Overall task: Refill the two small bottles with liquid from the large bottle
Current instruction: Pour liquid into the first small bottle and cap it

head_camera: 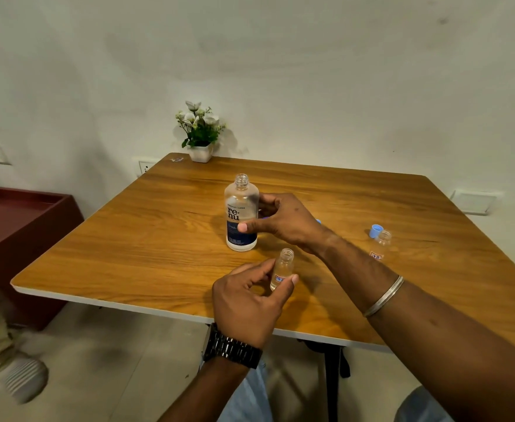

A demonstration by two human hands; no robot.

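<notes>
On the counter [164,220], centre: large bottle [241,213] stands upright, uncapped, between the far edge and the near small bottle.
Large bottle, handling: clear rigid plastic, cylindrical, with a narrow threaded neck and a blue-and-white label; it looks partly full, so probably moderately heavy and smooth-sided. Best held round the mid-body at the label.
Right hand [283,222]: grip curled round the large bottle's right side, thumb across the label front, fingers behind; contact looks light.
Near small bottle [282,269]: clear, slim and open-mouthed with a threaded neck and a small red-and-blue sticker, standing close in front of the large bottle. Likely light and easy to tip; it needs steadying low on the body.
Left hand [247,303]: grip pinches the near small bottle between thumb and fingertips at its lower body.
Second small bottle [380,245]: same shape, open, upright, well apart to the right.
Blue cap [375,231]: loose plastic, just behind the second small bottle.
Counter surface: smooth wood-grain top with a pale edge, offering little friction.
Far edge: potted white flowers [200,129].
Pouring risk, judged: both necks are narrow, so spilling is likely without close alignment.
</notes>
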